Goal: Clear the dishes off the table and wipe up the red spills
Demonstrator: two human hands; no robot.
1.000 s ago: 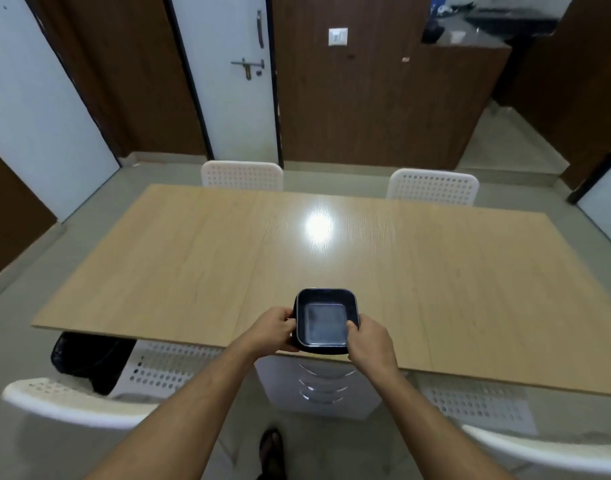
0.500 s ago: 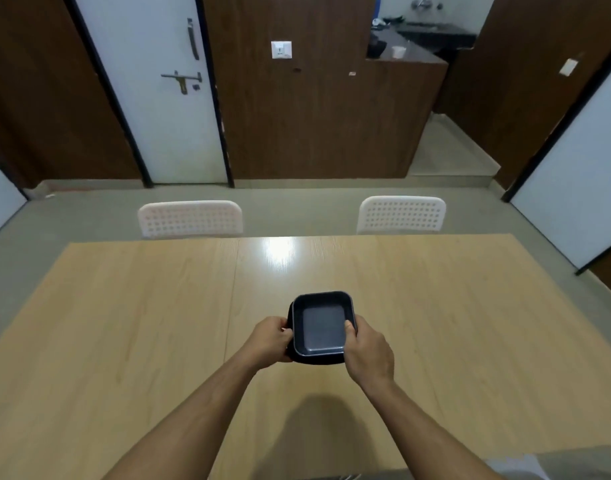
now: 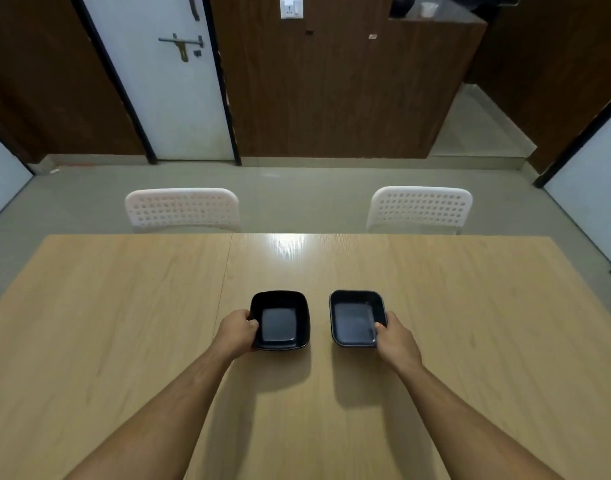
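Note:
Two square black bowls are held side by side just above the light wooden table point(image 3: 124, 323), each casting a shadow on it. My left hand point(image 3: 236, 332) grips the left bowl point(image 3: 280, 320) by its left rim. My right hand point(image 3: 396, 341) grips the right bowl point(image 3: 356, 318) by its near right corner. Both bowls look empty. A gap of bare tabletop separates them. No red spill shows on the table.
Two white perforated chairs point(image 3: 183, 209) point(image 3: 420, 207) stand at the table's far edge. Beyond them are grey floor, a white door point(image 3: 158, 81) with a latch, and brown wood panelling point(image 3: 331, 91). A passage opens at the back right.
The stacked bowls held in both hands have been separated, one in each hand, moved apart sideways. My head has come closer over the table.

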